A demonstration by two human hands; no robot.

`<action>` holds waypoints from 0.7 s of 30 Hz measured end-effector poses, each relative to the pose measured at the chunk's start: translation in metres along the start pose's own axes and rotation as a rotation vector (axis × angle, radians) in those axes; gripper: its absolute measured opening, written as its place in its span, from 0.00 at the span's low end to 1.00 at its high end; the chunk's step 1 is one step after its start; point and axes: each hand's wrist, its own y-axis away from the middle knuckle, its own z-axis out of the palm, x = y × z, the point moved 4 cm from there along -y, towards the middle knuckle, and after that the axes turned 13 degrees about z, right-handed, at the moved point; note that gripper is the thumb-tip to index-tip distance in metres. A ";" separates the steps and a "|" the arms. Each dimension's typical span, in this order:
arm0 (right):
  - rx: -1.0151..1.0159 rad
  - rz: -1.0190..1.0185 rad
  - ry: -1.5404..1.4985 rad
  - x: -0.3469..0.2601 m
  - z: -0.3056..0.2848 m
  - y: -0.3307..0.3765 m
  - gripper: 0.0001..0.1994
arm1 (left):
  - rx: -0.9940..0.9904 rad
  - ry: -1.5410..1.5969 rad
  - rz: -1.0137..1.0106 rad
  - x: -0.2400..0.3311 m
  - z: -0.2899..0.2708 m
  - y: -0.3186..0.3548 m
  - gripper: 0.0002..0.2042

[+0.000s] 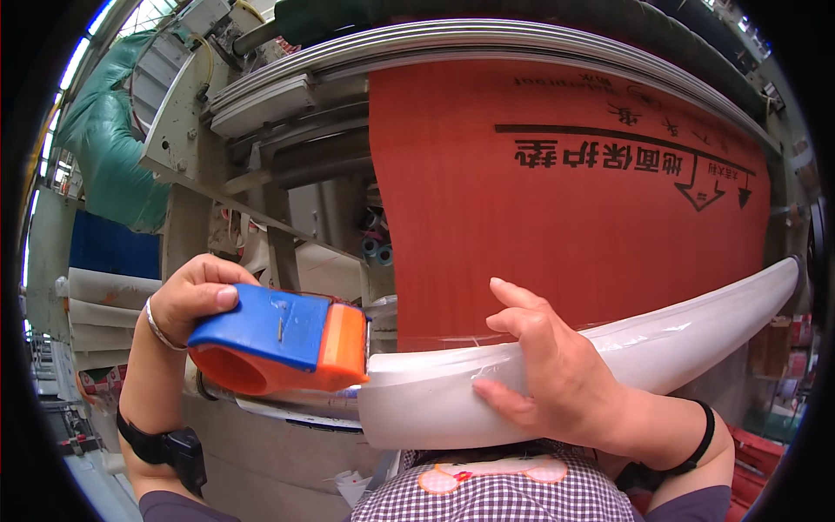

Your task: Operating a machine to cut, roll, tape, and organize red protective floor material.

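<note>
My left hand (193, 294) grips a blue and orange tape dispenser (265, 326), with the thumb on its blue cover. The dispenser's orange front end meets the left end of a long white roll (426, 404), which lies across in front of me. Over the roll's middle is my right hand (565, 374), fingers spread and thumb against the white surface; it holds nothing. A wide red printed sheet (487, 235) spreads behind the roll, its near edge running down to it. Whether a strip of tape joins the dispenser and the roll is hard to see.
Metal rails (487, 39) of a machine span the far side, above the red sheet. A pale metal side frame (178, 113) stands at the left, near green plastic sheeting (109, 139). Red crates (755, 465) sit at the lower right.
</note>
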 end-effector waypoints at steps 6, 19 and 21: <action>0.056 -0.119 0.054 -0.004 -0.003 0.001 0.27 | 0.098 0.150 0.147 -0.001 -0.013 -0.003 0.18; 0.124 -0.142 0.007 0.000 -0.004 0.003 0.10 | 0.067 0.067 0.105 -0.005 0.001 0.005 0.16; 0.126 -0.129 -0.010 -0.001 -0.005 0.004 0.09 | 0.059 0.058 0.101 -0.008 0.003 0.008 0.16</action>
